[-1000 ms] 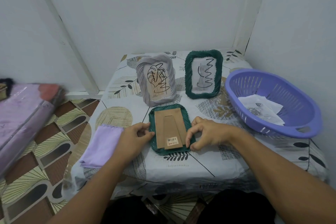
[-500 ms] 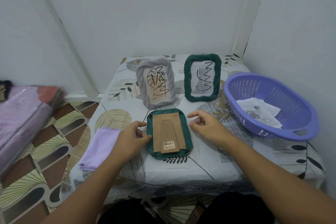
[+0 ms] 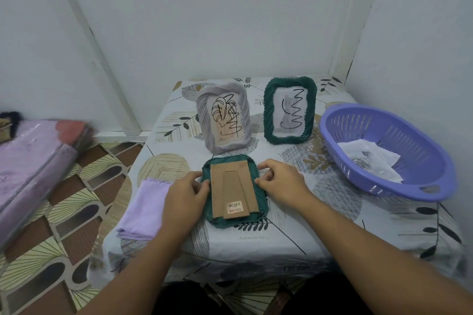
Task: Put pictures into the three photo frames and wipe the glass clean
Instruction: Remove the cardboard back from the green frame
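Head view: ribbed green frame (image 3: 261, 217) face-down w/ cardboard back (image 3: 231, 186).

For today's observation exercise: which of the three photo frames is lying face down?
The green frame between both hands, cardboard back up; the grey frame and other green frame stand upright.

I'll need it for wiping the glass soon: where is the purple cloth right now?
The purple cloth lies folded on the table's near left part in the head view, just left of the left hand and the face-down green frame.
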A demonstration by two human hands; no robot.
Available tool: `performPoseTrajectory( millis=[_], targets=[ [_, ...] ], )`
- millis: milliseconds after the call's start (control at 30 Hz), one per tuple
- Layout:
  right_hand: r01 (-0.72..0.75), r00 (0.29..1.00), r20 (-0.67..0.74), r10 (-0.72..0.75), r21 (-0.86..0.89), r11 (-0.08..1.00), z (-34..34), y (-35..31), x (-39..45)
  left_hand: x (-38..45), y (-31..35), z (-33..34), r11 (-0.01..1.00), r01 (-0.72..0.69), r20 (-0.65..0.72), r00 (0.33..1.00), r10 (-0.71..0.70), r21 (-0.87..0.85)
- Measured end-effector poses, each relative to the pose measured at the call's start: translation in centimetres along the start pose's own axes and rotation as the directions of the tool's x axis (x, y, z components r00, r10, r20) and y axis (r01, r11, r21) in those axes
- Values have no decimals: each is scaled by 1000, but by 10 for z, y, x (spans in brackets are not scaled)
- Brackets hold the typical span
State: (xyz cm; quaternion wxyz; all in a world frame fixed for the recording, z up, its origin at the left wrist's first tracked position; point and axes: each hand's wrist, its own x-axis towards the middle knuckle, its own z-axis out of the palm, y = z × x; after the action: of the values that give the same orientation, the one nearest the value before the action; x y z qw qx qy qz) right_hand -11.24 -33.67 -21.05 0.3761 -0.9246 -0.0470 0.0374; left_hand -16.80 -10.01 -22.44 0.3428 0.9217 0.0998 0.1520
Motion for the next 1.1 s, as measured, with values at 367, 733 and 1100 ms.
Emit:
performPoseTrajectory(
  millis=[367,733,1100],
  targets=[
    [178,984,59,-168,-259,949,13,-50,-7,0,0,0,998,23,-29,999,-25,-60],
    [103,992,111,-57,-467,878,30,-78,-9,3,-4,1,998,36,-27,999,-38,-56],
    [60,997,64,-39,-374,926,33,-75,-8,3,-6,2,997,40,-29,999,-42,-70]
  ],
)
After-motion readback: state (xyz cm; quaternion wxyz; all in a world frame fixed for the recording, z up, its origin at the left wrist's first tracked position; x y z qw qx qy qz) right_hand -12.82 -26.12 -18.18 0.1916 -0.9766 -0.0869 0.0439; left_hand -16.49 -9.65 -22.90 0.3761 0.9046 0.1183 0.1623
